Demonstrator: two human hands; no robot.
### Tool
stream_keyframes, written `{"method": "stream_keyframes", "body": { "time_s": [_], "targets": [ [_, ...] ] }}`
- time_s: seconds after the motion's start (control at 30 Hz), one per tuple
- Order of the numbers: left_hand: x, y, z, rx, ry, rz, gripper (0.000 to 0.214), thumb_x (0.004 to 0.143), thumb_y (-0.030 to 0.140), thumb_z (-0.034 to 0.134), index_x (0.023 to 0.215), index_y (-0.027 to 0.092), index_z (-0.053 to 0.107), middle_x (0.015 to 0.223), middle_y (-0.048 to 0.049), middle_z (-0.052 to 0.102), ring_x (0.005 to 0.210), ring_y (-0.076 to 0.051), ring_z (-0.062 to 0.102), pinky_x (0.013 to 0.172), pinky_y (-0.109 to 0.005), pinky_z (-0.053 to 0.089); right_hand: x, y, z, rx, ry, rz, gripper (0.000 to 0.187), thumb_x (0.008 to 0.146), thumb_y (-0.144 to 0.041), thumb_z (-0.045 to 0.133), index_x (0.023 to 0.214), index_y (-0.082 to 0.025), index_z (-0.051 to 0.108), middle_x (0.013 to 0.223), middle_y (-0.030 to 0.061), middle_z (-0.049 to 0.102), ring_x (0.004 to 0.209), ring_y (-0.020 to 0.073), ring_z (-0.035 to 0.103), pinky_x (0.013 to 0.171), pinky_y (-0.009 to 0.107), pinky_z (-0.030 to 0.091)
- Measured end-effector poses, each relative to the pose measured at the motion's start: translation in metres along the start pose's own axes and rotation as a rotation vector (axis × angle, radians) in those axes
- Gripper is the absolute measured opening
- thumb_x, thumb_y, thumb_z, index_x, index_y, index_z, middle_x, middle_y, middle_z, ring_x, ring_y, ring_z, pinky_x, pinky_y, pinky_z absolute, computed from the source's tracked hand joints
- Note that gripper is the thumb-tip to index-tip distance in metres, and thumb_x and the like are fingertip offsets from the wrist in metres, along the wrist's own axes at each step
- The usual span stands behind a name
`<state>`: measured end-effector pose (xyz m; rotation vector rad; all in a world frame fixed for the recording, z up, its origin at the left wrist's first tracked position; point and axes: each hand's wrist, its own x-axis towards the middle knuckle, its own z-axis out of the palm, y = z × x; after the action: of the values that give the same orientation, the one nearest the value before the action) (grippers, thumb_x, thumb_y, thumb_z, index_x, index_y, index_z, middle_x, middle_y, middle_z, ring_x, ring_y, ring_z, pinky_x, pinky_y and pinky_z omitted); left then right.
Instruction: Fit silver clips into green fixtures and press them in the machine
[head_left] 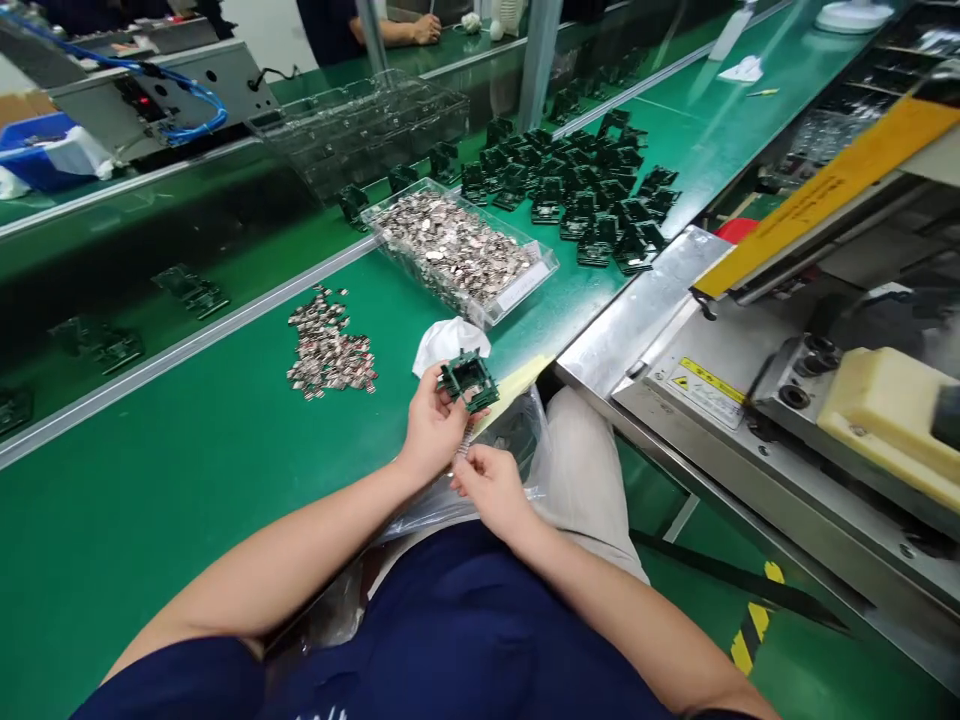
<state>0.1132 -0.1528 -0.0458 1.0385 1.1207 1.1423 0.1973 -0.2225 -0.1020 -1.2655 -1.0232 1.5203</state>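
My left hand point(433, 428) is closed around a dark green plastic frame part point(469, 380) with a square opening, held above the table edge. Just below it, my right hand point(495, 488) pinches the lower end of a thin ribbed strip point(466, 440); it looks like a row of small metal pieces, but its exact kind is too small to tell. The strip's upper end reaches my left hand, close under the green part. Behind the hands lies a crumpled white cloth point(442, 342). A loose pile of small metal pieces point(330, 345) lies to the left on the green table point(247, 450).
A clear plastic bin point(487, 312) holds many more metal pieces. Beyond it are heaped green frame parts point(577, 180). A metal machine point(675, 340) with a yellow bar stands at right. A clear bag point(529, 440) hangs at my lap. Another person's hand point(426, 29) is across the line.
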Motion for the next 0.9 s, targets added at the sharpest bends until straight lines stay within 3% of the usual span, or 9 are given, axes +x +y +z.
{"method": "stream_keyframes", "body": {
  "time_s": [0.13, 0.2, 0.37, 0.5, 0.6, 0.7, 0.8, 0.9],
  "targets": [
    [-0.010, -0.003, -0.005, 0.029, -0.021, 0.015, 0.042, 0.069, 0.028, 0.078, 0.100, 0.021, 0.050, 0.087, 0.0022, 0.065, 0.074, -0.011, 0.067, 0.056, -0.016, 0.057, -0.003, 0.007, 0.012, -0.005, 0.017, -0.044, 0.042, 0.083, -0.050, 0.059, 0.054, -0.020, 0.054, 0.050, -0.0017, 0.055, 0.046, 0.0117, 0.048, 0.045, 0.023, 0.037],
    [-0.006, -0.010, -0.013, 0.168, -0.008, 0.070, 0.043, 0.070, 0.029, 0.077, 0.105, 0.021, 0.054, 0.086, 0.0012, 0.066, 0.071, -0.012, 0.067, 0.057, -0.017, 0.057, 0.001, 0.015, 0.010, -0.043, -0.017, -0.124, 0.041, 0.087, -0.044, 0.057, 0.053, -0.020, 0.055, 0.051, -0.0025, 0.054, 0.048, 0.0119, 0.050, 0.047, 0.022, 0.039],
    [0.005, -0.031, -0.027, 0.411, -0.026, 0.178, 0.045, 0.074, 0.029, 0.069, 0.117, 0.021, 0.057, 0.097, -0.0034, 0.068, 0.081, -0.016, 0.070, 0.068, -0.021, 0.059, 0.010, 0.025, -0.007, -0.503, -0.123, -0.352, 0.032, 0.089, -0.021, 0.060, 0.057, -0.019, 0.055, 0.061, -0.0027, 0.062, 0.065, 0.0122, 0.062, 0.067, 0.019, 0.047],
    [0.009, -0.038, -0.031, 0.453, -0.043, 0.169, 0.050, 0.075, 0.031, 0.069, 0.122, 0.021, 0.056, 0.101, -0.0049, 0.068, 0.084, -0.017, 0.070, 0.067, -0.020, 0.057, 0.010, 0.008, -0.020, -0.918, -0.268, -0.220, 0.023, 0.092, -0.020, 0.060, 0.069, -0.018, 0.060, 0.083, 0.0021, 0.073, 0.084, 0.0158, 0.069, 0.075, 0.020, 0.048],
    [0.010, -0.034, -0.025, 0.380, -0.033, 0.152, 0.050, 0.075, 0.034, 0.070, 0.120, 0.020, 0.054, 0.098, -0.0059, 0.068, 0.081, -0.018, 0.070, 0.068, -0.024, 0.058, 0.009, -0.005, -0.031, -1.092, -0.260, -0.044, 0.021, 0.084, -0.019, 0.069, 0.065, -0.016, 0.060, 0.076, 0.0066, 0.073, 0.077, 0.0236, 0.071, 0.065, 0.026, 0.050],
    [0.003, -0.024, -0.018, 0.285, -0.037, 0.155, 0.050, 0.076, 0.038, 0.071, 0.118, 0.019, 0.052, 0.097, -0.0061, 0.067, 0.079, -0.018, 0.069, 0.071, -0.028, 0.059, 0.002, -0.016, -0.041, -1.108, -0.154, -0.011, 0.014, 0.082, -0.017, 0.071, 0.071, -0.014, 0.062, 0.069, 0.0109, 0.071, 0.070, 0.0272, 0.071, 0.059, 0.028, 0.049],
    [-0.003, -0.018, -0.015, 0.215, -0.089, 0.199, 0.043, 0.081, 0.039, 0.067, 0.117, 0.020, 0.051, 0.095, -0.0047, 0.065, 0.079, -0.016, 0.066, 0.073, -0.029, 0.058, -0.005, -0.031, -0.052, -1.038, -0.057, -0.060, 0.006, 0.092, -0.018, 0.060, 0.090, -0.013, 0.062, 0.076, 0.0098, 0.071, 0.069, 0.0217, 0.070, 0.059, 0.026, 0.049],
    [-0.005, -0.019, -0.018, 0.180, -0.144, 0.219, 0.036, 0.087, 0.036, 0.060, 0.119, 0.022, 0.049, 0.086, -0.0026, 0.062, 0.076, -0.015, 0.061, 0.066, -0.026, 0.055, -0.009, -0.054, -0.061, -0.692, 0.085, -0.181, 0.011, 0.095, -0.020, 0.054, 0.088, -0.016, 0.063, 0.069, 0.0015, 0.069, 0.059, 0.0141, 0.068, 0.055, 0.020, 0.050]
  ]
}}
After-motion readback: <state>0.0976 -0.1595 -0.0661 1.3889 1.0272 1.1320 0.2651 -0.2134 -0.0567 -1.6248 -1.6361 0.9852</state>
